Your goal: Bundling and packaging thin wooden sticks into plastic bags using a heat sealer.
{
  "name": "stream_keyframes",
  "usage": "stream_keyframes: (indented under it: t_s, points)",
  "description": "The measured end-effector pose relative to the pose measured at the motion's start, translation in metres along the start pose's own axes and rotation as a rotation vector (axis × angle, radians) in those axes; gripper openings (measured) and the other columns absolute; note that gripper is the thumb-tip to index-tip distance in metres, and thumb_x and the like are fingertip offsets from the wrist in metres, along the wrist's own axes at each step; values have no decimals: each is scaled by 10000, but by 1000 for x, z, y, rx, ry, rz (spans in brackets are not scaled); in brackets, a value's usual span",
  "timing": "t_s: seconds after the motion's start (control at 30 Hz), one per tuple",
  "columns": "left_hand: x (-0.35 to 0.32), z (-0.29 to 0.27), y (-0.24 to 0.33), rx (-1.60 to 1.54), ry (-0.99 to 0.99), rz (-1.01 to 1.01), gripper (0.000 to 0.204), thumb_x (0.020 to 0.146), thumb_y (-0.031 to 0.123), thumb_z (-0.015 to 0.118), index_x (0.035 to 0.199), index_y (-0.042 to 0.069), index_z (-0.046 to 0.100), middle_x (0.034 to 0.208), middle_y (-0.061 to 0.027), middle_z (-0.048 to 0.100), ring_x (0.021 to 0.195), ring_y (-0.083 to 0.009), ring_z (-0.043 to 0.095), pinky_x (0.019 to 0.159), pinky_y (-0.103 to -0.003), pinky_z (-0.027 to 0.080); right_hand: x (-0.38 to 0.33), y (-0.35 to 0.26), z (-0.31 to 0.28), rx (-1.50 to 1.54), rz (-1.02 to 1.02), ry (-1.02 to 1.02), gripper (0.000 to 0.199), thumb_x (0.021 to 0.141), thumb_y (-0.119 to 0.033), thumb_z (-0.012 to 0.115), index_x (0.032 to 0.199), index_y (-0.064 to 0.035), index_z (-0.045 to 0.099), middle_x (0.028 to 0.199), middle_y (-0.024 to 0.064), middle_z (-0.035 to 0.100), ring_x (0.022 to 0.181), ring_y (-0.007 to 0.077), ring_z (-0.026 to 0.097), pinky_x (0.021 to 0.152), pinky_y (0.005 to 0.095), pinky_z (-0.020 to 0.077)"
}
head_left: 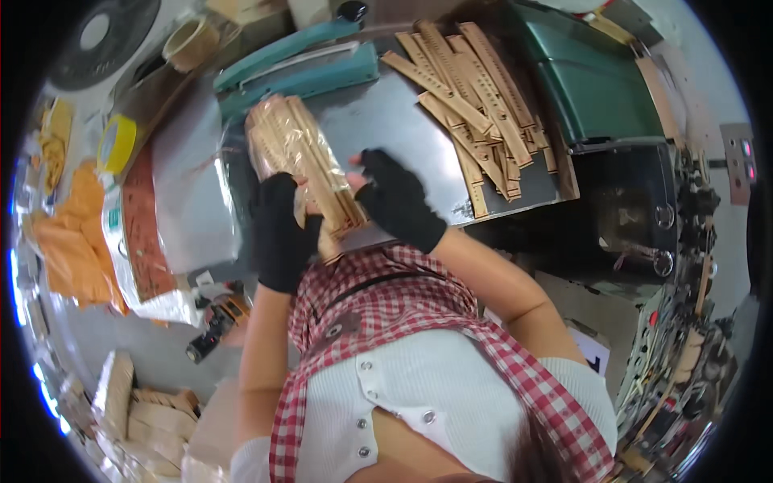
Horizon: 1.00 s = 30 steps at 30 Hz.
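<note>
Beside the bundle [302,165], loose wooden rulers [475,97].

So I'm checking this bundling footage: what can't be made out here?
Head view only:
- Bundle near end: hidden by the left hand and right hand.
- Ruler count inside: blurred by clear wrap.
- Ruler pile markings: too small.
- Fan: cut off by the rim.

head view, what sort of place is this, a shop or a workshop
Probably a small packing workshop: a pile of loose wooden rulers on a metal bench, a teal heat sealer, and both hands gripping a bagged ruler bundle.
</note>
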<state>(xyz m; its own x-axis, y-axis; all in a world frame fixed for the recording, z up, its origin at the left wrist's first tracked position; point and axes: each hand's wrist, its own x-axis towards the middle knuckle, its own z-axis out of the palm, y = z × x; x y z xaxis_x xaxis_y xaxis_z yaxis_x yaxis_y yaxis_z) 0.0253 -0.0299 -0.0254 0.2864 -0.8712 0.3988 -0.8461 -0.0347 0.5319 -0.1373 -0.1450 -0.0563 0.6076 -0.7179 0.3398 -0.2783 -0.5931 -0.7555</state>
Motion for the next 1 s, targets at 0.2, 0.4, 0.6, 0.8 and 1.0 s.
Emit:
stream_keyframes:
  t_s: [0.2,0.4,0.6,0.8,1.0]
  points:
    - [9,60,6,240,-256,232,429,727,197,655,1127,49,607,1243,-170,524,1240,-340,431,1061,-478,301,80,133,-162,-686,402,327,507,846,-393,603,1168,-11,517,1171,222,565,1058,396,533,854,472,442]
    - [32,76,-21,405,-423,55,602,740,250,676,1258,-3,502,1299,-187,481,1237,-335,416,1067,-480,282,82,231,-196,-447,676,245,859,880,-638,425,1454,-18,268,1519,210,223,1417,334,186,1156,343,143]
    - [164,193,25,-570,-458,-780,919,780,624,629,1320,-83,396,1239,-222,544,1122,-344,551,924,-397,451,93,218,-185,-266,542,267,877,839,-632,534,1420,-4,342,1479,226,310,1387,322,282,1132,337,210]
    - [214,231,85,-973,-602,-683,721,699,456,795,1202,2,547,1052,-98,610,935,-216,577,837,-350,477,80,151,-148,484,638,37,454,788,-198,686,1161,20,545,1014,87,622,854,153,609,781,301,490]
    - [76,166,39,-896,-394,-373,822,732,258,794,1356,-26,341,1183,-166,561,1096,-254,564,943,-365,458,-15,82,-111,867,578,-95,458,790,-140,713,1190,-12,529,1083,72,616,983,155,587,875,284,450]
